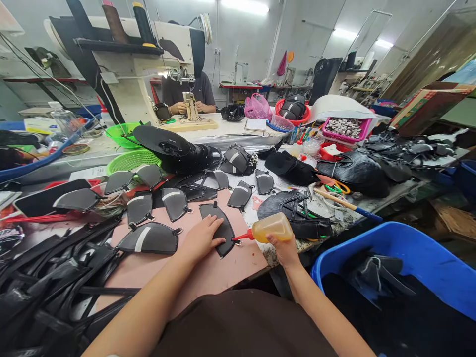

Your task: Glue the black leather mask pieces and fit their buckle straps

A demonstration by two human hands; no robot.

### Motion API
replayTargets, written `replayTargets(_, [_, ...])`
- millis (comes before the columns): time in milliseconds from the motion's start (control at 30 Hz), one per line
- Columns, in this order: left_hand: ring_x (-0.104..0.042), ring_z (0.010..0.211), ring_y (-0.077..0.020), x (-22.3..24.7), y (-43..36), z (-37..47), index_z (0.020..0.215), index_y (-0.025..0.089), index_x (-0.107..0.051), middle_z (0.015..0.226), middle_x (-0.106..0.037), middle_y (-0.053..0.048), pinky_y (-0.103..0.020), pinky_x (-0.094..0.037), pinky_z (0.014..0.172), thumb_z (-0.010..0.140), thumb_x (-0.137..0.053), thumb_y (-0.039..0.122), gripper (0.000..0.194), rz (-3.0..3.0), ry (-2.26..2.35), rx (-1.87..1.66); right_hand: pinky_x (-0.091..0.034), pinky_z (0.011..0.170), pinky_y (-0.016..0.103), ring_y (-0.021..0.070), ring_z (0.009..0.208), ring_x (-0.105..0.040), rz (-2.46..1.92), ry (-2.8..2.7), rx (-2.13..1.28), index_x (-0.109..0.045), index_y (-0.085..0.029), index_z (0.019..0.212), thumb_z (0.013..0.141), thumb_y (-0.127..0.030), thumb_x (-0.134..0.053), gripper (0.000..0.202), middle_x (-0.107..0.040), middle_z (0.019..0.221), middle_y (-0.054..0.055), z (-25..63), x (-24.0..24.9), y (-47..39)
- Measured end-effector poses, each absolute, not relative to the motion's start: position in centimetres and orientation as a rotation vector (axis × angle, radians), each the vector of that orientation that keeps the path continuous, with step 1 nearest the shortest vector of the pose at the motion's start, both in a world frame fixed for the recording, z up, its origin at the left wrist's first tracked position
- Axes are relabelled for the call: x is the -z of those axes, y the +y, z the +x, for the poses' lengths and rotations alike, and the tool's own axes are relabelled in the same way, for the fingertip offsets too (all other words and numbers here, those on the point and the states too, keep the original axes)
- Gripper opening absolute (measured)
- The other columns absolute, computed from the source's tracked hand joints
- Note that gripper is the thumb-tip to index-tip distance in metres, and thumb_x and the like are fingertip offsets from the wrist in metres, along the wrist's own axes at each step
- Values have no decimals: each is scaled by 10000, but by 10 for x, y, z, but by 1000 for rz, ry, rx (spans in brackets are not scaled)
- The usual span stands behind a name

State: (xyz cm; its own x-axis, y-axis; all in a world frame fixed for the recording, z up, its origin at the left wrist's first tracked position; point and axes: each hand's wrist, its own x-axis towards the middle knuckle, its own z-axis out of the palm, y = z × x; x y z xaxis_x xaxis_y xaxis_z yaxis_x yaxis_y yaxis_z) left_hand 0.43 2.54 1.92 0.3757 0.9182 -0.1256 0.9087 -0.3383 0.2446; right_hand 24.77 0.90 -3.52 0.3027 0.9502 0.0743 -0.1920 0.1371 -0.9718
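Observation:
My right hand (284, 248) is wrapped round a clear squeeze bottle (273, 228) of yellowish liquid, tilted on its side. Its red nozzle points left, with the tip at the metal loop on the right edge of a dark grey stitched panel (219, 225). That panel lies on a pink sheet (148, 272). Resting flat on its left part is my left hand (203, 238), fingers stretched out. Similar panels lie about: one with a pale stripe (148, 238) to the left, and several more behind, such as a panel (174, 203) with a metal loop at its corner.
Black straps (44, 287) are heaped at left. A blue bin (372, 238) holding dark material stands at right. Behind are a green basket (130, 161), a black cap-like piece (290, 166) and a sewing machine (137, 74), where another person (206, 91) works.

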Motion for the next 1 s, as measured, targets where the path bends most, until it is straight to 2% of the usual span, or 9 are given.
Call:
replayTargets(267, [-350,1302,-279,-18,27,4,1306,146,-449,1390,-424,-145,-418,-318,1067,815,-610,331,549,2378,1613,-48,-548,692,372,217,707,-651,-1141,-966,-956,-627,-168,932,513,-440,-792,526,-702,783,48,249,40,7])
replayTargets(500, [-367,1293,-279,-17,27,4,1298,151,-457,1381,-439,-136,-411,-331,1062,809,-612,327,542,2388,1619,-54,-551,733,381,240,792,-666,-1153,-959,-922,-598,-179,995,509,-435,-797,584,-708,879,68,243,36,13])
replayTargets(767, [-368,1293,-272,-14,27,3,1296,164,-460,1379,-444,-127,-405,-327,1065,811,-611,335,536,2403,1619,-77,-553,737,380,226,752,-664,-1148,-959,-920,-631,-185,882,530,-449,-781,465,-708,812,50,245,35,7])
replayTargets(1000, [-375,1288,-278,-13,26,3,1289,174,-465,1374,-448,-133,-418,-342,1053,810,-612,335,526,2387,1624,-108,-552,718,394,236,725,-662,-1174,-980,-941,-637,-164,848,519,-431,-796,453,-706,784,69,245,33,-7])
